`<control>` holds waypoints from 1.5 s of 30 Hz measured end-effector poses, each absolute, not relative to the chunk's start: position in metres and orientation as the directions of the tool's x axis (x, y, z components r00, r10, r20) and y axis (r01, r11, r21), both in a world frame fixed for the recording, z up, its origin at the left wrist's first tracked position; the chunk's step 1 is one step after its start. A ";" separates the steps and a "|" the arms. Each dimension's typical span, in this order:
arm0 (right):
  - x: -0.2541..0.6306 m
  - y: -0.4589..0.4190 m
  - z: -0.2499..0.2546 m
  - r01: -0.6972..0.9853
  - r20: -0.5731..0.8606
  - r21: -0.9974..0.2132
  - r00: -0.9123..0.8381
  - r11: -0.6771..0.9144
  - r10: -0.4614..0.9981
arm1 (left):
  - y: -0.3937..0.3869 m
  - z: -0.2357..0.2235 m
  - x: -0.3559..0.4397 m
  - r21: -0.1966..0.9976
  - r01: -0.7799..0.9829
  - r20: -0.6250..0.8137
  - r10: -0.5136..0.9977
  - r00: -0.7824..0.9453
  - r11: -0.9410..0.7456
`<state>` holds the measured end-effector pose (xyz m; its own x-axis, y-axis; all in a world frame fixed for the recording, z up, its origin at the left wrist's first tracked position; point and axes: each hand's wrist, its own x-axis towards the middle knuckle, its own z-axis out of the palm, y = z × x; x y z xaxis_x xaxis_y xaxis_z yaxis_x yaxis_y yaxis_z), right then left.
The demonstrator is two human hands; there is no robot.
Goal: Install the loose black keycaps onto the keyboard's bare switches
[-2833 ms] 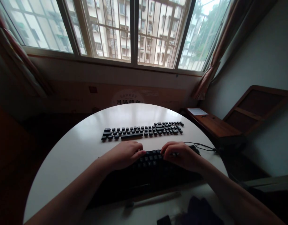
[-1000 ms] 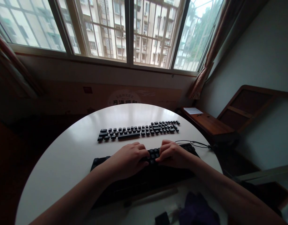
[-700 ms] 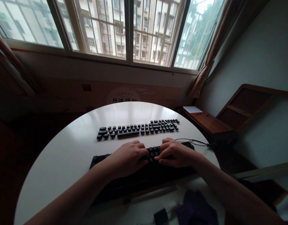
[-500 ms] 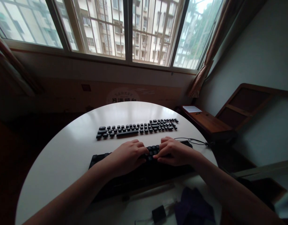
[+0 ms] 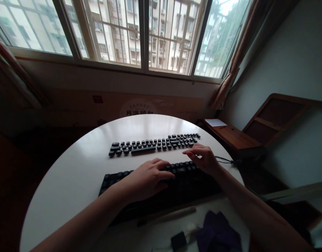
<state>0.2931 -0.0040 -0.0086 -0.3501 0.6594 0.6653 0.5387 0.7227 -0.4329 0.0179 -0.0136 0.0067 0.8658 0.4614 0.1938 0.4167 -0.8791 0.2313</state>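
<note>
A black keyboard [image 5: 181, 170] lies on the round white table [image 5: 63, 185], with keycaps fitted along its far rows and a dark lower part. My left hand [image 5: 150, 176] rests over the middle of it, fingers stretched forward and apart, holding nothing I can see. Above the keyboard's right end hovers my right hand [image 5: 202, 157], its index finger reaching left and nothing visible in its fingers. Just beyond are rows of loose black keycaps, among them a long space bar [image 5: 143, 150]. The right hand's far fingers are close to the right end of these rows.
Near the front edge lie a purple cloth [image 5: 218, 232], a small black box-like object [image 5: 178, 240] and a long thin tool [image 5: 173, 214]. A black cable [image 5: 223, 160] runs off the table's right side. A wooden bench with paper [image 5: 215, 122] stands beyond.
My right hand has lifted off the keyboard's middle and moved right and away toward the loose keycaps. My left hand stays over the keyboard, its fingers now more spread.
</note>
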 end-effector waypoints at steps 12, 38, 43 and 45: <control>0.286 0.060 0.018 0.799 0.542 -0.197 -0.395 0.568 0.742 | -0.013 0.001 0.017 0.288 0.387 0.222 0.454 0.863 -0.876; 0.259 0.206 0.020 0.904 -0.109 -0.079 -0.428 0.421 0.897 | -0.014 -0.002 0.009 0.260 0.407 0.205 0.462 0.863 -0.876; 0.253 0.207 0.018 0.901 -0.139 -0.058 -0.434 0.431 0.890 | -0.015 0.000 0.009 0.242 0.409 0.200 0.457 0.867 -0.880; 0.251 0.208 0.016 0.899 -0.139 -0.054 -0.438 0.435 0.888 | -0.015 0.000 0.009 0.237 0.407 0.201 0.455 0.868 -0.882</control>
